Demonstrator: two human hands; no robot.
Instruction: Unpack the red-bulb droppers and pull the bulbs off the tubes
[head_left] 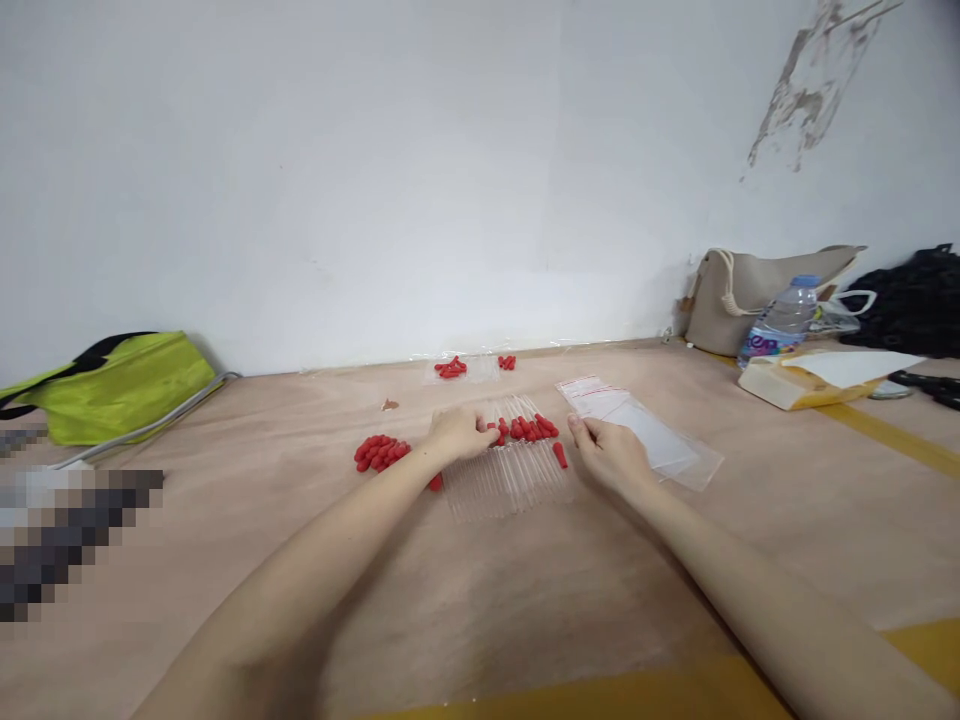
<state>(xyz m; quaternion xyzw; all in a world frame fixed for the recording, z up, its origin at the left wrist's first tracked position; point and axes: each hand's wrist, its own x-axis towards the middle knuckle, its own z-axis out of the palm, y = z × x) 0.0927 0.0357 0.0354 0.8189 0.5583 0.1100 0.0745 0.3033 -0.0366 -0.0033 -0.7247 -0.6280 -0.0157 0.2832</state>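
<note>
Clear thin tubes (506,485) lie side by side in a row on the brown-covered surface, with red rubber bulbs (529,429) along their upper part. At the row's left end is my left hand (455,437), its thumb and fingers closed at a red bulb. To the right, my right hand (613,458) has its thumb and fingertips pressed together; whatever is between them is hidden. One single red bulb (560,455) lies beside its fingertips. A pile of red bulbs (381,453) sits left of my left hand, partly behind the forearm.
Near the wall lie a clear bag with red bulbs (451,368) and a smaller red cluster (507,363). Clear zip bags (652,435) lie beyond my right hand. A water bottle (780,322), beige bag (739,300) and yellow envelope (799,385) stand right; a lime-green bag (131,385) left.
</note>
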